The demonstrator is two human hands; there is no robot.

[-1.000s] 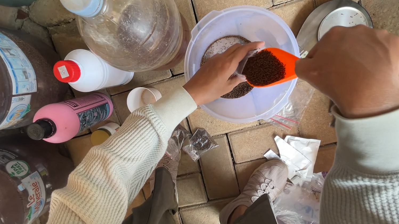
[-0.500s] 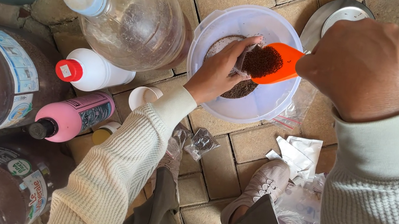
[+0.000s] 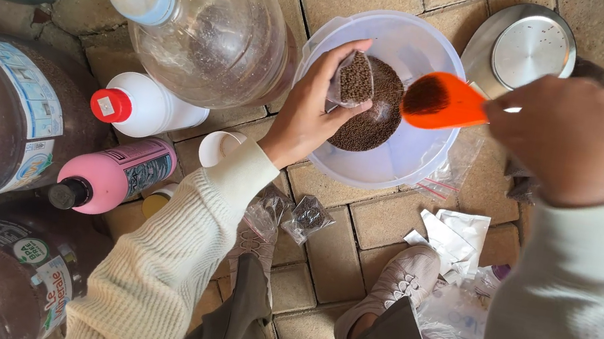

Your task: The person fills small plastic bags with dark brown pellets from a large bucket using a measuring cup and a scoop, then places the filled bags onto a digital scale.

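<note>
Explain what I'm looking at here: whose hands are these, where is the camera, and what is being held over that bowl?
This is one view from a camera worn on a person's head, looking down at their own bare hands above a brick-paved floor. The left hand holds a small clear bag of brown granules over a clear plastic bowl, which holds more granules. The right hand holds an orange scoop above the bowl. Beside them stand large clear bottles, a white bottle, a pink bottle and a metal bowl.
</note>
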